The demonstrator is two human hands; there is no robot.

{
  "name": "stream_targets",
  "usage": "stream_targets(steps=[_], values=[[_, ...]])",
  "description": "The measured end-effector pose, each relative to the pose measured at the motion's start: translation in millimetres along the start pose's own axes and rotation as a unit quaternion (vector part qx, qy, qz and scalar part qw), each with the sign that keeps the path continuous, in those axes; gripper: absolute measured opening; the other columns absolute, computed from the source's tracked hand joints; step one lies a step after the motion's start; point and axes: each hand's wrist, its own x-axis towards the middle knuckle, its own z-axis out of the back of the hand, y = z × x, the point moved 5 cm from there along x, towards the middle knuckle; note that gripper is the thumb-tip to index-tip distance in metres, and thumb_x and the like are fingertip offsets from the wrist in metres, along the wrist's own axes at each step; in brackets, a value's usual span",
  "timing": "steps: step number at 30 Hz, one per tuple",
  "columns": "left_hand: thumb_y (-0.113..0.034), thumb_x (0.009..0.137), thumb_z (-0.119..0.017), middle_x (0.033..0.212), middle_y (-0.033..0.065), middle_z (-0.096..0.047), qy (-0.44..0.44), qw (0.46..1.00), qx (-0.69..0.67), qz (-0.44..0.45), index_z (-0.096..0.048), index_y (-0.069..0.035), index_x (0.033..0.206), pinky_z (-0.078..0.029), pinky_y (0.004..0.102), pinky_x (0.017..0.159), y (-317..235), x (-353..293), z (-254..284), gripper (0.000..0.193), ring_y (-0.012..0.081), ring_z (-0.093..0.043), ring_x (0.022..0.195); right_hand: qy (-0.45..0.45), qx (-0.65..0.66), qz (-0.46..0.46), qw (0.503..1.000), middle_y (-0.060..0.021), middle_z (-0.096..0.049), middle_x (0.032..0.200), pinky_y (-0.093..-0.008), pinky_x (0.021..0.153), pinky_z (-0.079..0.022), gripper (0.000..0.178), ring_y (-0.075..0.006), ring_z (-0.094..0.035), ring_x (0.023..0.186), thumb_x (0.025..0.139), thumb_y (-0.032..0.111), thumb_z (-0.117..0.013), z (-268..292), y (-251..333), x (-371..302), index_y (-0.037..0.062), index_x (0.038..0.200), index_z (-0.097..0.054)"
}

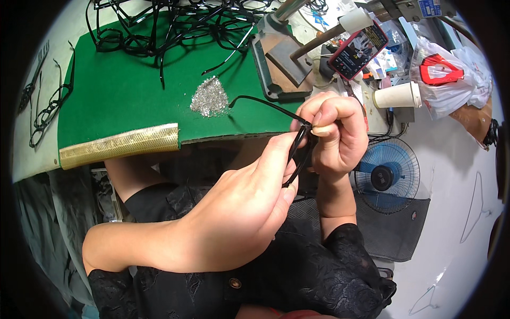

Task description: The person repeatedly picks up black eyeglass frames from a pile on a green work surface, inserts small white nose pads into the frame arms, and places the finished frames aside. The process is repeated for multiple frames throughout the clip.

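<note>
Both my hands hold one black eyeglass frame [298, 154] in front of the green mat's [127, 90] near edge. My left hand [249, 196] grips the front part from below, fingers curled around it. My right hand [332, 133] pinches the hinge corner, where a thin black temple arm [260, 102] sticks out to the left over the mat. A small heap of tiny silver screws [210, 98] lies on the mat just beyond the temple's tip.
A tangle of black frames [170, 24] is piled at the mat's far side; two more frames [48, 101] lie at the left. A metal press stand [279, 58], a phone [358, 49], a paper cup [397, 95] and plastic bags sit at right. A blue fan [387, 175] stands on the floor.
</note>
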Motion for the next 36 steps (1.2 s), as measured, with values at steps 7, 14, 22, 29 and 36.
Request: stream_targets(steps=[7, 14, 22, 29, 36], values=[[-0.004, 0.094, -0.042, 0.094, 0.0067, -0.048, 0.034, 0.996, -0.076, 0.039, -0.020, 0.001, 0.138, -0.050, 0.0224, 0.051, -2.6, 0.0, 2.3, 0.050, 0.0098, -0.051, 0.067, 0.028, -0.014, 0.030, 0.999, -0.0075, -0.052, 0.066, -0.0256, 0.055, -0.044, 0.027, -0.0161, -0.053, 0.058, 0.095, 0.027, -0.054, 1.7, 0.7, 1.1, 0.0038, 0.085, -0.044], [-0.003, 0.093, -0.042, 0.093, 0.0076, -0.047, 0.043, 0.991, -0.118, 0.037, -0.022, 0.001, 0.137, -0.049, 0.0219, 0.050, -4.0, -2.4, 5.6, 0.048, 0.0096, -0.050, 0.067, 0.021, 0.002, 0.031, 0.999, -0.0079, -0.054, 0.066, -0.0256, 0.055, -0.044, 0.025, -0.0160, -0.054, 0.058, 0.095, 0.025, -0.054, -0.5, 0.9, 3.9, 0.0042, 0.085, -0.045], [-0.001, 0.091, -0.041, 0.093, 0.0091, -0.047, 0.062, 0.970, -0.219, 0.082, -0.022, 0.001, 0.135, -0.047, 0.0216, 0.048, -8.6, -3.0, 8.2, 0.048, 0.0107, -0.048, 0.066, -0.016, 0.060, 0.029, 0.998, -0.0086, -0.060, 0.066, -0.0250, 0.055, -0.048, 0.020, -0.0163, -0.061, 0.059, 0.088, 0.017, -0.063, -0.4, -3.3, 4.2, 0.0001, 0.082, -0.054], [-0.002, 0.091, -0.041, 0.092, 0.0094, -0.046, 0.062, 0.973, -0.211, 0.071, -0.022, 0.002, 0.134, -0.047, 0.0216, 0.049, -8.2, -1.7, 7.3, 0.047, 0.0113, -0.048, 0.066, -0.031, 0.064, 0.022, 0.997, -0.0083, -0.060, 0.067, -0.0254, 0.055, -0.048, 0.019, -0.0169, -0.061, 0.059, 0.088, 0.016, -0.064, 1.6, -4.4, 2.9, 0.0000, 0.081, -0.055], [-0.002, 0.091, -0.041, 0.091, 0.0092, -0.046, 0.056, 0.968, -0.231, 0.081, -0.027, 0.002, 0.131, -0.047, 0.0216, 0.049, -7.7, 0.1, 7.3, 0.042, 0.0104, -0.048, 0.065, -0.045, 0.066, 0.035, 0.996, -0.0084, -0.060, 0.065, -0.0258, 0.053, -0.048, 0.018, -0.0175, -0.060, 0.058, 0.085, 0.012, -0.066, 3.7, 0.7, 5.2, -0.0005, 0.077, -0.056]])
